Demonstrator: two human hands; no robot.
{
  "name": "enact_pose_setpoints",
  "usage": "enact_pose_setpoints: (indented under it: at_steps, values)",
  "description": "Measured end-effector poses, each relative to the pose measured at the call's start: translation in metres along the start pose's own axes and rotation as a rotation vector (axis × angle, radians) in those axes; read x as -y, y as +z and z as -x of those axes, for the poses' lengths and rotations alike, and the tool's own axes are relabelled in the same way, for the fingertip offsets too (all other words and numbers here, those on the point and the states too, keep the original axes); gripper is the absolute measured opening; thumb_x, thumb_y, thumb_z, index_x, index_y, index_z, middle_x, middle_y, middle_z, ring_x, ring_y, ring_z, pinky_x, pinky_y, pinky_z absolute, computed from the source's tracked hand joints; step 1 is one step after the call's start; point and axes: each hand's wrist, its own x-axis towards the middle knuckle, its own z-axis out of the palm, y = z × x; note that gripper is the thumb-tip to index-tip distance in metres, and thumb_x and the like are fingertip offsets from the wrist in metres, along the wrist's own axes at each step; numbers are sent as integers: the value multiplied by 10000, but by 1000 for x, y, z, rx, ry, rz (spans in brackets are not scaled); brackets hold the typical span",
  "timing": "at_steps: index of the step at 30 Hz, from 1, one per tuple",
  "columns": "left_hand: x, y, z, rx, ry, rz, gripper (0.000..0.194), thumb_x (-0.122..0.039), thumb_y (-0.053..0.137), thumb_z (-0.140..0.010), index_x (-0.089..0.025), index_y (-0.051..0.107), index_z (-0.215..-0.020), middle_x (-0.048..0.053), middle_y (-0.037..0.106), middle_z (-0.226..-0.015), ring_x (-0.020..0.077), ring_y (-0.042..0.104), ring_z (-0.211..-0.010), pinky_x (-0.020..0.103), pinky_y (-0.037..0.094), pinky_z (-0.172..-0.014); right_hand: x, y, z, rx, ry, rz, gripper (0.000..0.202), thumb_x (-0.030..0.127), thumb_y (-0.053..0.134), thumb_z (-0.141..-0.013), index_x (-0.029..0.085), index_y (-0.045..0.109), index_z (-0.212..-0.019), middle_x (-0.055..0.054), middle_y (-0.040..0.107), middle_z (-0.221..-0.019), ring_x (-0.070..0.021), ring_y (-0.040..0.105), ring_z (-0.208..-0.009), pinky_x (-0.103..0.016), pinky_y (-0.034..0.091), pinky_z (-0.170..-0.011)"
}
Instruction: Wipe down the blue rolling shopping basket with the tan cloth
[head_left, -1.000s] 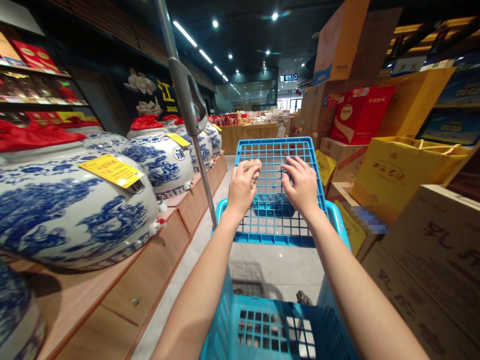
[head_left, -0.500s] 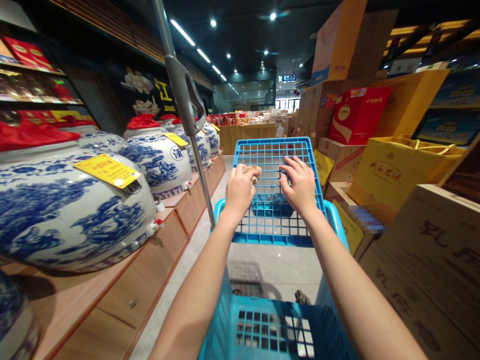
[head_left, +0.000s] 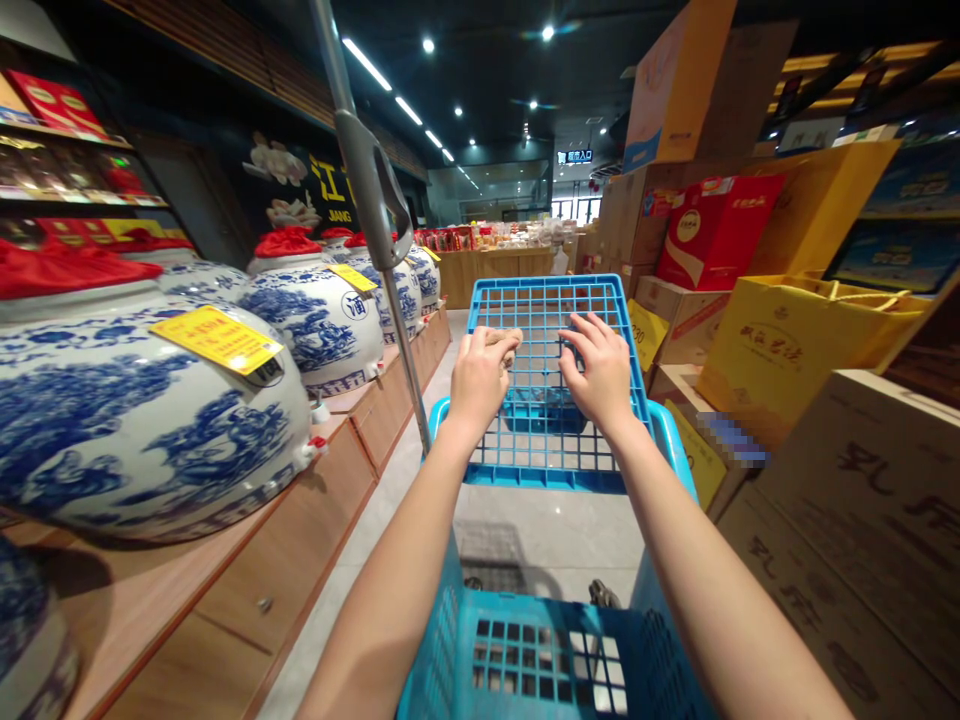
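My left hand is closed around a crumpled beige cloth, most of it hidden by the fingers. It rests against the left part of a blue plastic grid basket, the upper one of a shopping cart. My right hand lies over the right part of the same grid, fingers spread and holding nothing. Below my forearms is the cart's lower blue basket, with a slotted bottom. A metal pole with a grey grip rises just left of my left hand.
Blue-and-white porcelain jars with red cloth covers line a wooden counter on the left. Stacked cartons, a yellow gift bag and a red box crowd the right. Farther ahead stands a goods-laden display counter.
Almost nothing differs. The beige cloth has shifted slightly under my left fingers, while both hands and the cart keep their places.
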Motion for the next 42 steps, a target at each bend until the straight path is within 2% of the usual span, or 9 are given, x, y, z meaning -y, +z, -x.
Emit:
enact_pose_setpoints:
  at_steps: [9, 16, 22, 26, 29, 33, 36, 39, 42]
  values:
    - [0, -1, 0, 36, 12, 26, 332, 41, 580, -818, -224, 778, -850, 74, 654, -1059, 269, 604, -1037, 434, 573, -951, 1, 0, 0, 9, 2, -15, 332, 267, 485, -945, 227, 752, -1138, -108, 665, -1436, -325, 510, -1431, -570, 386, -1159]
    - [12, 6, 2, -272, -121, 124, 405, 11, 592, -848, -218, 761, -1137, 79, 633, -1188, 236, 616, -1148, 399, 544, -1071, -2, 1, 0, 6, -9, 6, 334, 256, 494, -939, 224, 751, -1150, -104, 669, -1431, -321, 519, -1425, -560, 392, -1151]
    - [5, 1, 0, -18, -19, 17, 313, 19, 618, -852, -222, 782, -964, 92, 652, -1124, 285, 602, -1097, 444, 560, -1000, -2, 1, -1, 26, -11, 11, 332, 256, 497, -951, 214, 749, -1163, -118, 657, -1441, -325, 505, -1435, -558, 386, -1151]
    - [4, -1, 0, 12, 9, -9, 280, 14, 616, -837, -220, 770, -851, 81, 663, -1084, 284, 607, -1047, 440, 576, -937, -1, 1, 0, 5, -7, -11, 325, 268, 496, -944, 223, 753, -1138, -107, 670, -1427, -324, 518, -1422, -569, 390, -1149]
    - [10, 1, 1, -111, -30, 122, 285, 33, 606, -811, -206, 758, -843, 68, 660, -1060, 255, 634, -1053, 422, 573, -986, -1, 1, 0, -11, -5, -24, 322, 268, 499, -937, 228, 755, -1126, -103, 677, -1420, -325, 528, -1416, -576, 392, -1150]
    - [20, 7, 1, -345, -102, 236, 448, 45, 579, -819, -192, 740, -1164, 98, 641, -1222, 247, 638, -1194, 415, 540, -1098, -1, 1, 0, -20, -16, -11, 319, 262, 500, -934, 225, 755, -1123, -101, 684, -1411, -321, 540, -1408, -563, 404, -1144]
    - [17, 13, 2, -256, -13, 256, 483, 64, 560, -818, -206, 737, -1178, 84, 683, -1266, 251, 631, -1271, 441, 521, -1145, 0, 1, 0, -14, -16, -12, 318, 264, 504, -937, 217, 753, -1129, -112, 678, -1415, -325, 532, -1411, -566, 402, -1143]
    - [3, 23, 5, -48, 207, 299, 447, 62, 561, -845, -224, 751, -1130, 59, 728, -1258, 238, 644, -1285, 454, 538, -1143, -1, 1, 0, -4, -4, -20, 321, 258, 507, -934, 222, 753, -1137, -112, 674, -1421, -328, 519, -1420, -576, 390, -1151]
    - [-10, 33, 7, 60, 391, 323, 391, 38, 571, -892, -219, 751, -1126, 77, 737, -1274, 233, 652, -1290, 455, 574, -1104, -3, 1, -1, -2, 8, -37, 353, 227, 458, -943, 228, 759, -1129, -96, 688, -1405, -309, 531, -1414, -559, 389, -1162]
